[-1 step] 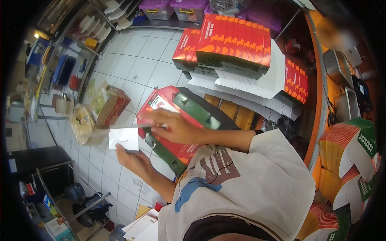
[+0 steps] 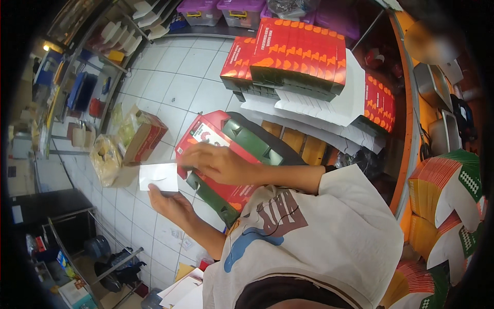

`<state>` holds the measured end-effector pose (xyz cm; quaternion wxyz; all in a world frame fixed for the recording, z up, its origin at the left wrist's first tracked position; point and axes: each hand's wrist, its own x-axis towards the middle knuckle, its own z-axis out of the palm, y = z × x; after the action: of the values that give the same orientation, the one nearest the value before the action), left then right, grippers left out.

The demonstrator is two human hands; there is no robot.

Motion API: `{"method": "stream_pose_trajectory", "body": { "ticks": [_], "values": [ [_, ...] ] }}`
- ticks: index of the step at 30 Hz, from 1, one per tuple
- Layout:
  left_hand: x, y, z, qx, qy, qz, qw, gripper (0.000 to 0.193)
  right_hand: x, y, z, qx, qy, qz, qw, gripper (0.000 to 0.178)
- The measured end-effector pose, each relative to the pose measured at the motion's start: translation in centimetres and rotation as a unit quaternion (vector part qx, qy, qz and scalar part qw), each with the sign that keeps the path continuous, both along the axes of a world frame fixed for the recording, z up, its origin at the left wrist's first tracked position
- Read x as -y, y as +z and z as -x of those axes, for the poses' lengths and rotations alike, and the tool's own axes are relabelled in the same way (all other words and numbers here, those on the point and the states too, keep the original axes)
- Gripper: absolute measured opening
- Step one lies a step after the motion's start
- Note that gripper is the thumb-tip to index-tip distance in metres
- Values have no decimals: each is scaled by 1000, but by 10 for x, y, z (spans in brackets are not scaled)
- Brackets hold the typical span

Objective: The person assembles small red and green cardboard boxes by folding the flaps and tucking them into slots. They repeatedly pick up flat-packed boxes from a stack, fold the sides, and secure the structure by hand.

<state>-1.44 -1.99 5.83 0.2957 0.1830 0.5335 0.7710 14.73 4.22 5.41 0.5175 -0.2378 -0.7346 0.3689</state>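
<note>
My left hand [image 2: 170,203] pinches a small white card [image 2: 159,176] by its near edge, thumb on top. A thin curved mark or slit shows on the card's face. Beside the card's right edge is my right hand [image 2: 218,164], its fingers bent and drawn together; whatever they hold, if anything, is hidden. Beneath my right hand lies a flat, unfolded red and green carton [image 2: 242,193] with orange-red pictures and a white panel. My hand and forearm cover part of it.
Stacked red cartons [image 2: 303,51] stand at the far right. An open cardboard box [image 2: 146,136] and a bag of yellowish stuff [image 2: 105,159] sit on the tiled floor at left. Folded cartons [image 2: 437,185] fill the right side. A metal rack [image 2: 110,265] is at lower left.
A thin see-through strip stretching left from my right fingers across the card no longer shows. My right fingers have shifted slightly; my left hand and the card stay nearly still.
</note>
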Motion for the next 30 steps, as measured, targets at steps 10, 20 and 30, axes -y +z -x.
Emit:
{"method": "stream_pose_trajectory", "body": {
  "ticks": [10, 20, 30],
  "values": [
    [-7, -1, 16, -18, -61, -21, 998, 32, -36, -12, 13, 7, 185, -92, 978, 35],
    [-9, 6, -19, -7, -108, -56, 993, 29, -31, 4, 36, 37, -8, -225, 974, 34],
    [8, 7, 48, 285, -158, -151, 933, 59, -49, 21, 9, 154, 173, -361, 903, 27]
  ]
}}
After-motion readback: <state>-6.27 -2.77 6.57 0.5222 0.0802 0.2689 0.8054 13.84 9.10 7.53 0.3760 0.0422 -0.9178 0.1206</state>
